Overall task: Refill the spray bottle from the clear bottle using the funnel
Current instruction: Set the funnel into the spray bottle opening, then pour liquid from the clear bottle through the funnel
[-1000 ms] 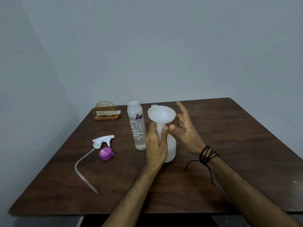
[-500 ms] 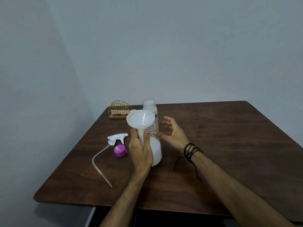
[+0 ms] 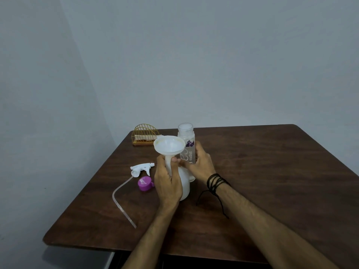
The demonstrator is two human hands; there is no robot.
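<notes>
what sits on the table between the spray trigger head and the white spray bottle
In the head view, the purple cap lies between the spray trigger head and the white spray bottle.

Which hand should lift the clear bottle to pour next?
The right hand. It is already wrapped around the clear bottle, while the left hand grips the funnel stem at the spray bottle neck, steadying it.

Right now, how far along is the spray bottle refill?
Done: the spray head and the purple cap lie on the table, and the funnel stands in the spray bottle. In hand: the left hand holds the funnel stem at the neck, and the right hand grips the uncapped clear bottle, which is upright. Left: pouring, removing the funnel, refitting the spray head.
</notes>
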